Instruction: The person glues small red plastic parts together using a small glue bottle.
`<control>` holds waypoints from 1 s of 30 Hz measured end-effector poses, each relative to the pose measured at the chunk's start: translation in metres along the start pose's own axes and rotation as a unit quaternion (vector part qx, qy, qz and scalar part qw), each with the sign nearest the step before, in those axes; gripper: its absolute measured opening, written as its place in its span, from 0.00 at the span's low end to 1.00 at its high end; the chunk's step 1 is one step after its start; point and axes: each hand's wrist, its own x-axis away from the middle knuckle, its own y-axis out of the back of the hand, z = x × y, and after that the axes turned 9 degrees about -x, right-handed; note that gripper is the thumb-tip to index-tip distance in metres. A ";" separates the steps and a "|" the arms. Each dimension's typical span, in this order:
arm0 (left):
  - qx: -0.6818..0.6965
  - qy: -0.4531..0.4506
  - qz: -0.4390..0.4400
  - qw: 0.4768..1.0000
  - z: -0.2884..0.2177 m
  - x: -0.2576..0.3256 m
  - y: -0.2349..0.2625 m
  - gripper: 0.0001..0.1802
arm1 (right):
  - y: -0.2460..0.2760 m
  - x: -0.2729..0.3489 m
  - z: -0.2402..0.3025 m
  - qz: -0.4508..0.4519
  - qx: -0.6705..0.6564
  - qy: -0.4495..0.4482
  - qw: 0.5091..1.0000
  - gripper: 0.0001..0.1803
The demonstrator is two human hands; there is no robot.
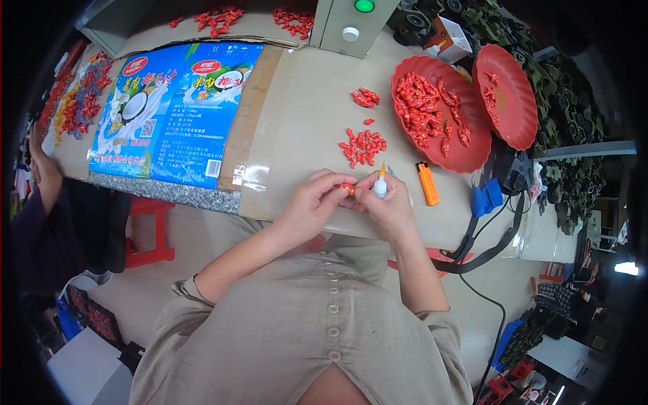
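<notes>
My left hand [312, 200] pinches a small shiny red-and-gold piece [347, 188] between thumb and fingertips, just over the table's near edge. At the piece's other side, my right hand [391, 210] has its thumb and fingertips closed in against it. The same hand also holds a small white dropper bottle [381, 187], its yellow nozzle pointing up and away from me. Just beyond my hands lies a loose heap of small red pieces [362, 148]. Farther off is a cluster of larger red pieces [366, 98]. My fingers partly hide the held piece.
Right of my hands lies an orange lighter [428, 183]. Beyond it stand a red scalloped bowl [476, 158] of red pieces and a second red bowl [523, 101]. A black strap with cable [472, 236] crosses the right edge. Blue printed cardboard [172, 135] covers the left.
</notes>
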 end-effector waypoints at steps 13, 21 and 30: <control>0.052 0.039 0.010 0.998 -0.003 -0.002 0.000 0.10 | 0.005 -0.005 0.003 0.006 -0.021 -0.050 0.999 0.03; 0.095 0.111 0.031 0.989 -0.001 -0.002 0.002 0.12 | 0.005 -0.005 0.000 0.013 -0.035 -0.048 0.998 0.06; 0.144 0.150 0.042 0.977 -0.001 -0.006 0.006 0.13 | 0.009 0.001 -0.003 0.013 -0.052 0.003 0.999 0.05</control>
